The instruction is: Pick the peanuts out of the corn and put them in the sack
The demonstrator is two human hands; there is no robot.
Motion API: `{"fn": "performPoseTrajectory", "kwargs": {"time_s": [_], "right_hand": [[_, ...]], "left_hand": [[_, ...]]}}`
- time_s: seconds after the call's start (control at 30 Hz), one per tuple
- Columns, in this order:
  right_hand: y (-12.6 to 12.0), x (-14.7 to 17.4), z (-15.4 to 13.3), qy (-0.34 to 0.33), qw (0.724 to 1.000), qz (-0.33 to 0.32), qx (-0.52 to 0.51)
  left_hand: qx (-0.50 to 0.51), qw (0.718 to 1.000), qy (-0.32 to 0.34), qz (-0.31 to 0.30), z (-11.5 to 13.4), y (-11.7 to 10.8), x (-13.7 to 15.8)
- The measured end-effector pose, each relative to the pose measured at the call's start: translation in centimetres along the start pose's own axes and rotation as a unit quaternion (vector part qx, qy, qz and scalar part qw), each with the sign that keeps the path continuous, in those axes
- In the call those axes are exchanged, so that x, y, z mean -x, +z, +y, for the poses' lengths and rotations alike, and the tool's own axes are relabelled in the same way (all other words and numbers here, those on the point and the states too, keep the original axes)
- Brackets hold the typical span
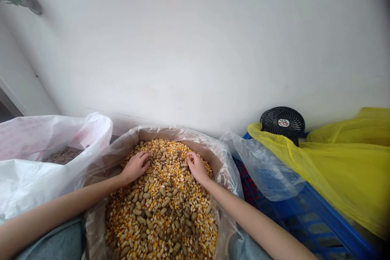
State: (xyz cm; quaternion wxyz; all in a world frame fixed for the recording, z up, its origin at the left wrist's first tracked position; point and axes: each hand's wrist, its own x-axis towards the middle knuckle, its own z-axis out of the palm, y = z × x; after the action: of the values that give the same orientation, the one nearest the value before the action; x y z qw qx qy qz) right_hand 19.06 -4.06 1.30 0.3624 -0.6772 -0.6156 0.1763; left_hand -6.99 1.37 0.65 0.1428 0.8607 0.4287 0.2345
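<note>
A large box lined with clear plastic (224,158) holds yellow corn kernels (126,233) mixed with unshelled peanuts (166,202). At the far left of the pile, my left hand (136,166) rests on the kernels with its fingers loosely bent and apart. Opposite it, my right hand (198,167) lies on the right side of the pile, its fingers curled in towards the thumb. Whatever may be between those fingertips is too small to make out. Peanuts lie thickest in the middle and near part of the box.
To the left stands a white woven sack (100,130) with brown contents (63,155). On the right are a blue plastic crate (323,203), a clear plastic bag (268,170), yellow mesh (350,166) and a small black fan (283,122). A white wall (195,48) rises behind.
</note>
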Motion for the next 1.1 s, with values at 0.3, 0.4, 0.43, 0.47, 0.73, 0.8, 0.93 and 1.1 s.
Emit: {"fn": "performPoseTrajectory", "kwargs": {"time_s": [0.3, 0.4, 0.43, 0.47, 0.73, 0.8, 0.93, 1.1], "right_hand": [[-0.2, 0.9, 0.0, -0.075, 0.964, -0.119, 0.226], [-0.2, 0.9, 0.0, -0.079, 0.964, -0.117, 0.226], [-0.2, 0.8, 0.0, -0.077, 0.965, -0.111, 0.225], [-0.2, 0.8, 0.0, -0.07, 0.967, -0.105, 0.222], [0.1, 0.5, 0.2, 0.05, 0.995, -0.068, -0.053], [0.2, 0.2, 0.3, 0.095, 0.981, -0.044, -0.165], [-0.1, -0.4, 0.5, 0.168, 0.949, -0.02, -0.266], [-1.0, -1.3, 0.2, 0.223, 0.886, -0.025, -0.406]], "left_hand": [[-0.04, 0.987, 0.106, -0.116, -2.0, -1.5, 0.0], [-0.062, 0.983, 0.117, -0.125, -2.2, -1.8, 0.0], [-0.063, 0.983, 0.117, -0.128, -2.2, -1.8, -0.1], [-0.064, 0.982, 0.119, -0.133, -2.2, -1.8, -0.1], [-0.086, 0.982, 0.126, -0.107, -1.8, -1.7, 0.1], [-0.05, 0.992, 0.096, -0.072, -1.3, -1.7, -0.1], [0.214, 0.976, -0.045, -0.007, -0.8, -1.6, -0.8], [0.615, 0.73, -0.285, 0.083, -1.9, -2.2, -1.5]]}}
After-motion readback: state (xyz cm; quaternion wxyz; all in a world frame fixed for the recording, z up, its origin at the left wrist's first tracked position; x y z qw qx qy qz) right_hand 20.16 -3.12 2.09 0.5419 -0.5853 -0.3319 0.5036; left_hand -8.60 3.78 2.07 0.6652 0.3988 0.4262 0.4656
